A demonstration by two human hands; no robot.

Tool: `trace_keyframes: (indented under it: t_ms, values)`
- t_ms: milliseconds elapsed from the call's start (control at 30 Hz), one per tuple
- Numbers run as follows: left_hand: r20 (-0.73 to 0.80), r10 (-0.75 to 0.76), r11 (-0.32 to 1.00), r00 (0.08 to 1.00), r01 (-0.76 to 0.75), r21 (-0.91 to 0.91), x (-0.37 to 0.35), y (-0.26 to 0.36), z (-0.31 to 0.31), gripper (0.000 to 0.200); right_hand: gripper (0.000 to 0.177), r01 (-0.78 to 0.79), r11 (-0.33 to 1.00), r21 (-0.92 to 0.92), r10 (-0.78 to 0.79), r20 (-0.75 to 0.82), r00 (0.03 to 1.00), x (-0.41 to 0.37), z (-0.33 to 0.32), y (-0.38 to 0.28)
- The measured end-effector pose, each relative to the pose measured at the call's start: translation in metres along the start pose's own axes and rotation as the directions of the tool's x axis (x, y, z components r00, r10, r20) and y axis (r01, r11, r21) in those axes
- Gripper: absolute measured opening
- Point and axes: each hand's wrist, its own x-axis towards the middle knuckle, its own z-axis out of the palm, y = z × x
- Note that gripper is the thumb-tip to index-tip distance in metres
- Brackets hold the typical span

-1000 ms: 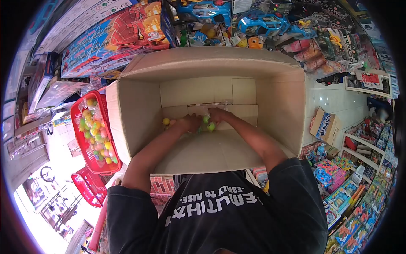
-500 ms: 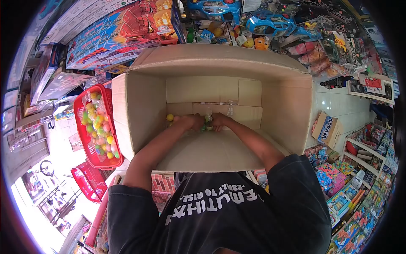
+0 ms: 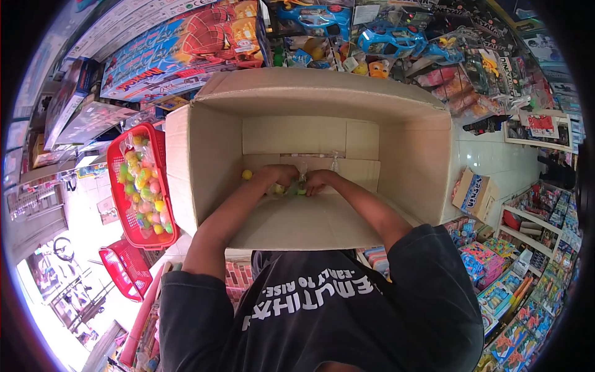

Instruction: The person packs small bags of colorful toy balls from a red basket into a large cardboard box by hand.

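Both of my hands reach deep into a large cardboard box (image 3: 409,149). My left hand (image 3: 282,176) is closed near the floor of the box, with a yellowish ball partly showing under it. Close by on the right, my right hand (image 3: 318,180) pinches a clear plastic bag (image 3: 302,168). A green ball (image 3: 302,188) shows at the bag's lower end, between the hands. A yellow ball (image 3: 247,174) lies left of my left hand. Another clear plastic piece (image 3: 335,162) stands beyond my right hand. My fingers hide much of what they hold.
A red basket (image 3: 114,180) full of bagged coloured balls stands left of the box, with another red basket (image 3: 127,273) below it. Toy boxes (image 3: 186,49) and blue packaged toys (image 3: 390,41) line the far side. A small carton (image 3: 476,193) and stocked shelves are at right.
My hands stay low in the box and shift slightly over the bag. The green ball shows lower between them, and less shows beside my left wrist. The view has moved a little.
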Motion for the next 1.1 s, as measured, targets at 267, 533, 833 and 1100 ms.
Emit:
trace_keyframes:
  t_ms: [267,533,833,1100]
  values:
    - [-0.202,-0.061,0.948,0.978,0.120,0.296,0.000,-0.003,-0.012,0.040,0.051,-0.110,0.953,-0.282,0.138,0.082,0.987,-0.076,-0.017,-0.053]
    - [-0.295,-0.054,0.957,0.954,0.133,0.257,-0.091,0.046,-0.006,0.040,0.057,0.245,0.866,-0.437,-0.322,-0.111,0.940,-0.214,0.001,-0.086]
    - [-0.955,0.040,0.616,0.295,-0.760,-0.209,-0.229,0.122,0.132,0.030,0.031,0.909,0.408,0.080,-0.800,-0.449,0.399,-0.322,0.155,-0.043]
    - [-0.724,-0.508,0.365,0.467,-0.644,-0.672,-0.108,0.053,0.303,0.029,0.035,0.825,0.438,0.357,-0.814,-0.233,0.533,-0.175,0.225,0.013]
